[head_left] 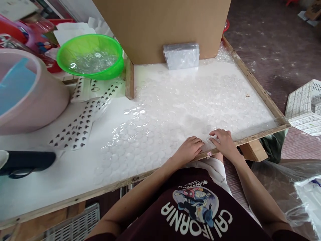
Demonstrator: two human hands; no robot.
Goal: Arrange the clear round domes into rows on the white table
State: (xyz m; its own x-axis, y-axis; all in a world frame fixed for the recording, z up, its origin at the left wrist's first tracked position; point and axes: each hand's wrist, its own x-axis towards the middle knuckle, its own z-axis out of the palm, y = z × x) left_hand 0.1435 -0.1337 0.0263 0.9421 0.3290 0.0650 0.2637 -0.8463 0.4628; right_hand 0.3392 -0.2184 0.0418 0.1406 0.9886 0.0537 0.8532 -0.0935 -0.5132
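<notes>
Many thin, clear round plastic pieces (136, 129) lie spread across the white tabletop (75, 180). Near the front wooden edge, my left hand (191, 149) rests palm down on the tabletop, its fingers stretched out together. Just right of it is my right hand (223, 142), with thumb and forefinger curved and a gap between them. Clear round pieces lie around those fingertips; whether one is touched cannot be made out. A stack of clear plastic sheets or bags (182, 55) leans against a large cardboard box (170, 23) at the back.
A green bowl (115, 68) of clear pieces stands back left, near a pink tub (37, 107). A sticker sheet (84, 124) and a dark bottle (30, 162) lie at left. Wooden strips (253, 78) edge the table. A white crate (299, 103) sits on the floor right.
</notes>
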